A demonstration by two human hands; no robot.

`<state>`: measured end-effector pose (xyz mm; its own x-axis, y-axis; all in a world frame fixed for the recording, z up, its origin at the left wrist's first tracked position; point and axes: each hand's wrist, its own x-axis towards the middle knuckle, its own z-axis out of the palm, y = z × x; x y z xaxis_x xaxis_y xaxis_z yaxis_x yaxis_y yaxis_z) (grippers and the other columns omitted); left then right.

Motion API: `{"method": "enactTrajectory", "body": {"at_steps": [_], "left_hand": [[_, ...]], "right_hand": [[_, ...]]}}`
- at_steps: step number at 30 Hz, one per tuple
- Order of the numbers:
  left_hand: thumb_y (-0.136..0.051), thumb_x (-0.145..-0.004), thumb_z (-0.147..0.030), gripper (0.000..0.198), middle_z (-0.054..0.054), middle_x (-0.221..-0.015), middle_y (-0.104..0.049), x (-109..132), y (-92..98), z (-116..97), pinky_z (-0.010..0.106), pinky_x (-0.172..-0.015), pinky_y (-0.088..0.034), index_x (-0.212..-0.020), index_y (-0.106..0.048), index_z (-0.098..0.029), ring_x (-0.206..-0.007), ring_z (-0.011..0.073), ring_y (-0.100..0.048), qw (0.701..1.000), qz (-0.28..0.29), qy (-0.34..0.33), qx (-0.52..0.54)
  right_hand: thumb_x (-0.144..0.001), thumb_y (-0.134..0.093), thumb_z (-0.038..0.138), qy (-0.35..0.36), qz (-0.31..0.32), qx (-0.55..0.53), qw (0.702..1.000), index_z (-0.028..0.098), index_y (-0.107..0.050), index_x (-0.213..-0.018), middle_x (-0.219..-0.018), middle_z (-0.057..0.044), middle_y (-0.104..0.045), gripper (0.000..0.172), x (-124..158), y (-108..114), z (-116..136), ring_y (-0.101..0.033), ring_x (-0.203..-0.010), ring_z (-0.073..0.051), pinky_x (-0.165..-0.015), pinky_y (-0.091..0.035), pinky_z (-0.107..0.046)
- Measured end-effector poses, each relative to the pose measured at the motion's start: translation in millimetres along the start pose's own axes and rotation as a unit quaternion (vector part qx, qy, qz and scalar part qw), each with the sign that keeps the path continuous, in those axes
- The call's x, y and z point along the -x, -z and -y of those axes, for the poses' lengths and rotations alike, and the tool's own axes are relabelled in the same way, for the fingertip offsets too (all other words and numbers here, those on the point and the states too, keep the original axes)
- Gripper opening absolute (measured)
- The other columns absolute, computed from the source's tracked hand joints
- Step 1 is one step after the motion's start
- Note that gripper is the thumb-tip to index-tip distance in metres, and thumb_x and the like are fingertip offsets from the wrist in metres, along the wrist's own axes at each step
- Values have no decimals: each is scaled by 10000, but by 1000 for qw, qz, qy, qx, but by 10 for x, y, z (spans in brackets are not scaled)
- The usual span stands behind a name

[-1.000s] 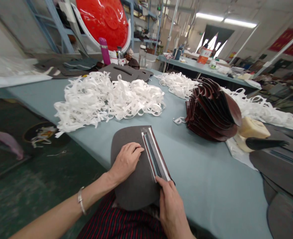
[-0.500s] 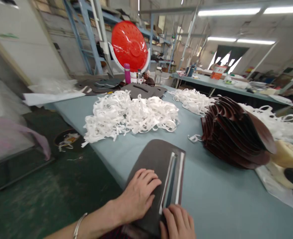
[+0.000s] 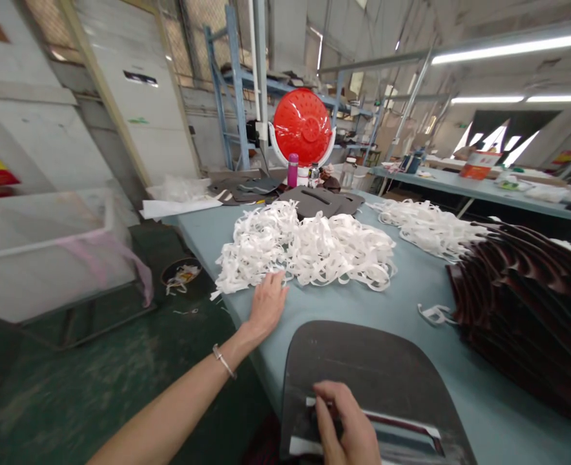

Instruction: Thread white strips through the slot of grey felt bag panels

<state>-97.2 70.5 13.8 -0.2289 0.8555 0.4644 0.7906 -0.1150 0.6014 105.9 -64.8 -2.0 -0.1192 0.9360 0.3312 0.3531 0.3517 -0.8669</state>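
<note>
My left hand [image 3: 269, 302] reaches to the near edge of a pile of white fabric strips [image 3: 338, 248], its fingers stretched forward and their tips at the strips. No strip shows clearly in it. Close to me on the table lies a dark grey flat panel [image 3: 363, 352] with a rounded top and a long slot [image 3: 402, 439] edged with light strips. My right hand [image 3: 346, 423] is at the slot's left end, with thumb and fingers curled onto the panel; what lies under the fingertips is partly hidden.
A stack of dark brown curved panels [image 3: 522, 310] stands at right, beside a loose white strip [image 3: 435, 314]. More white strips [image 3: 425, 226] and grey slotted panels [image 3: 309, 201] lie farther back. A purple bottle [image 3: 292, 170] stands before a red round heater-like object [image 3: 303, 126]. At left is a white bin [image 3: 38, 258].
My left hand has left the grey panel and moved forward to the white strips. The panel has turned so its slot runs crosswise. The view has shifted left.
</note>
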Motion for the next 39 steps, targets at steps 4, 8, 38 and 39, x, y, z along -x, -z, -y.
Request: {"method": "enactTrajectory", "body": {"at_steps": [4, 8, 38, 39], "left_hand": [[-490, -867, -200, 126, 18, -791, -649, 26, -45, 100, 292, -718, -490, -863, -614, -180, -743, 158, -612, 998, 24, 24, 61], [-490, -870, -234, 104, -13, -750, -644, 280, -10, 23, 234, -621, -479, -848, -582, -191, -657, 123, -603, 993, 27, 42, 103], [-530, -826, -233, 378, 70, -1273, -523, 819, 190, -225, 442, -1018, -323, -1202, -498, -253, -1255, 246, -419, 946, 241, -214, -34], [-532, -834, -240, 325, 56, -1253, -544, 845, 167, -267, 453, -1019, -311, -1157, -529, -265, -1251, 246, -425, 938, 259, -227, -32]], "right_hand": [[-883, -496, 433, -181, 73, -98, 976, 179, -628, -878, -633, -12, -634, 286, -663, -141, 104, -541, -479, -115, -452, -416, -214], [-815, -560, 458, -313, 117, -261, 906, 150, -580, -834, -659, -19, -639, 309, -1243, -471, 144, -520, -405, -82, -347, -325, -179], [-855, -446, 412, -220, -6, 229, 948, 220, -583, -804, -640, 12, -602, 241, 66, 1531, -482, -542, -585, -154, -585, -389, -263], [-863, -444, 404, -219, -11, 227, 949, 219, -586, -812, -649, 13, -601, 239, 120, 1502, -446, -546, -598, -153, -598, -393, -261]]}}
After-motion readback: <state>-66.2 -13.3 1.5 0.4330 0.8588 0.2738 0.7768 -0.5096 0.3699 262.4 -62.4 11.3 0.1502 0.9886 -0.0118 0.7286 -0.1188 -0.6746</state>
